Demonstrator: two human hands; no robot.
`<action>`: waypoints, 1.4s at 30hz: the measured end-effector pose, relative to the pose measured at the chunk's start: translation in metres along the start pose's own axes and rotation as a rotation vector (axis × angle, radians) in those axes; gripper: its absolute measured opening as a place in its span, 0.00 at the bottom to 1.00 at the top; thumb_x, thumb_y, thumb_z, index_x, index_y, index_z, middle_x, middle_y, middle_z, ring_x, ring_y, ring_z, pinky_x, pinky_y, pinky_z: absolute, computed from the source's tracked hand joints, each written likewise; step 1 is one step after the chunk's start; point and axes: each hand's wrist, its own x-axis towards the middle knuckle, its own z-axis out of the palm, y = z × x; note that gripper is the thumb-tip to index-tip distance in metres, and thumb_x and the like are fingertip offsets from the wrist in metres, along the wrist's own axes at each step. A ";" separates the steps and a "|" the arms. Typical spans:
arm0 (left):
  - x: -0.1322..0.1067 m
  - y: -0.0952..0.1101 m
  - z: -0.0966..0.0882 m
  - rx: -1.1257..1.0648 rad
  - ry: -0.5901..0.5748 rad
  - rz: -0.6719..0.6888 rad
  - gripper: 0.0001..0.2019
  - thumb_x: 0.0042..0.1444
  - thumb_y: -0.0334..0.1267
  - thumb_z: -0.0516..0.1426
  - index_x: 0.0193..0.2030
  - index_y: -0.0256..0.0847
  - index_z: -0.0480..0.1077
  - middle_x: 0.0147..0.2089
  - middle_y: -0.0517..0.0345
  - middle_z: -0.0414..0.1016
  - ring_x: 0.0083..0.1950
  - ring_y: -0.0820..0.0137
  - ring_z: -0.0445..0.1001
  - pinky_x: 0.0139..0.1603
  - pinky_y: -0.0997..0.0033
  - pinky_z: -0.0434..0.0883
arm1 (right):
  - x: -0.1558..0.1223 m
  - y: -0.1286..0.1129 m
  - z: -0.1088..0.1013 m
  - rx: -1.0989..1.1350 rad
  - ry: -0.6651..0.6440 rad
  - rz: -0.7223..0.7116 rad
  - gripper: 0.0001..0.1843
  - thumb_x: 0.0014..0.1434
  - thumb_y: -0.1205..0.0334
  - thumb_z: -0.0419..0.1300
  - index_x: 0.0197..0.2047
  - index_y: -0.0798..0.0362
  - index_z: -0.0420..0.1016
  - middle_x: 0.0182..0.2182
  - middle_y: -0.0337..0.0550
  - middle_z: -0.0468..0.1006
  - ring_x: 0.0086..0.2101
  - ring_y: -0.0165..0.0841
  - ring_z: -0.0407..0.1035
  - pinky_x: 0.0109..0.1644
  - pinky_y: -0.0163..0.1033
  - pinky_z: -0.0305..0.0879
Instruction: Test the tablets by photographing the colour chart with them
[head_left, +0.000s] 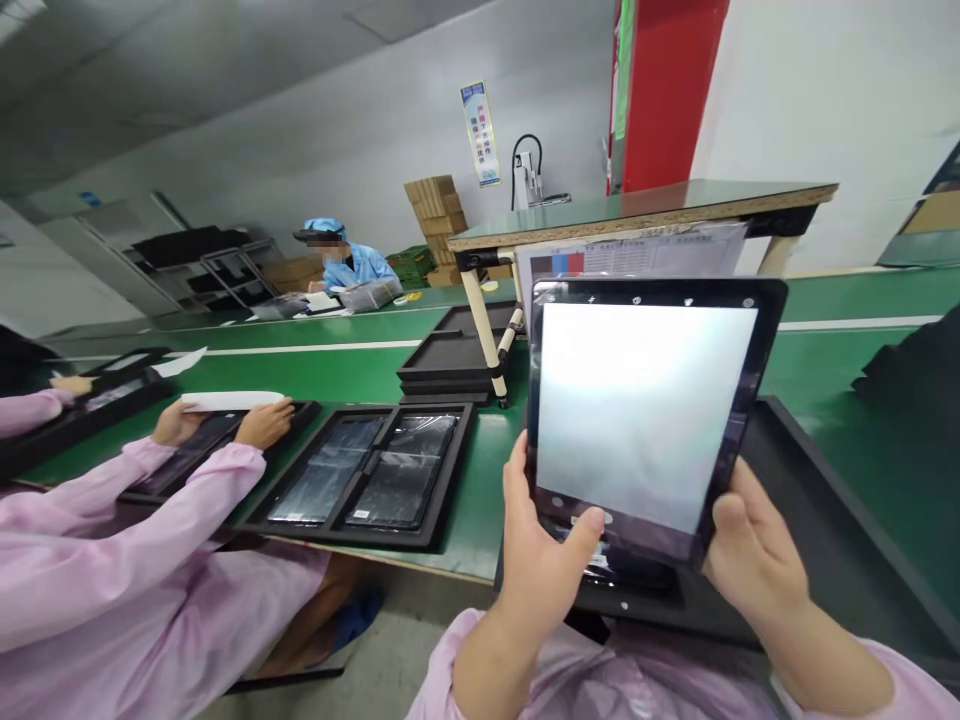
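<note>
A black-framed tablet (645, 420) is held up and tilted in front of me, its screen lit with a pale, blurry camera-like picture. My left hand (544, 550) grips its lower left side, the thumb lying over the bottom of the screen. At the lower right edge, my right hand (757, 550) is closed round the frame, fingers partly hidden behind it. Below the tablet lies a black tray (832, 540), and another dark, glossy device (637, 572) shows in it, mostly covered by the held tablet.
Left of me, a black two-slot tray (442, 490) holds two dark tablets. A co-worker in pink (150, 540) holds a white sheet (232, 401) over another tray. Stacked black trays (450, 350) stand beside a raised shelf (645, 215). Someone in blue (367, 265) sits across the green table (337, 370).
</note>
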 end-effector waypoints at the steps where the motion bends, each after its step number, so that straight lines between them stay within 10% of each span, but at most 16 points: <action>1: 0.000 -0.001 -0.002 0.078 0.044 0.027 0.47 0.51 0.47 0.69 0.74 0.45 0.52 0.73 0.41 0.57 0.73 0.49 0.60 0.72 0.51 0.59 | 0.005 0.005 0.005 0.068 -0.022 0.021 0.27 0.66 0.38 0.58 0.60 0.46 0.74 0.56 0.49 0.76 0.60 0.46 0.67 0.68 0.56 0.63; 8: -0.005 -0.002 0.001 0.384 0.169 0.112 0.52 0.44 0.40 0.71 0.73 0.42 0.50 0.68 0.39 0.61 0.73 0.44 0.57 0.72 0.42 0.57 | 0.039 0.002 0.010 0.180 -0.153 0.106 0.27 0.62 0.32 0.59 0.37 0.48 0.82 0.36 0.46 0.83 0.54 0.47 0.74 0.64 0.56 0.68; 35: -0.007 -0.015 0.010 0.621 0.232 0.214 0.54 0.45 0.44 0.69 0.74 0.39 0.44 0.64 0.37 0.62 0.68 0.45 0.63 0.66 0.40 0.64 | 0.039 0.014 0.004 0.316 -0.161 0.223 0.24 0.58 0.34 0.64 0.42 0.47 0.83 0.42 0.45 0.83 0.54 0.48 0.74 0.63 0.58 0.69; 42: 0.003 -0.014 -0.018 0.308 0.142 0.210 0.28 0.60 0.53 0.61 0.63 0.42 0.67 0.59 0.44 0.73 0.60 0.55 0.73 0.62 0.54 0.69 | 0.028 0.018 0.002 0.321 -0.087 0.278 0.28 0.57 0.32 0.64 0.43 0.48 0.82 0.46 0.47 0.82 0.57 0.50 0.70 0.65 0.60 0.66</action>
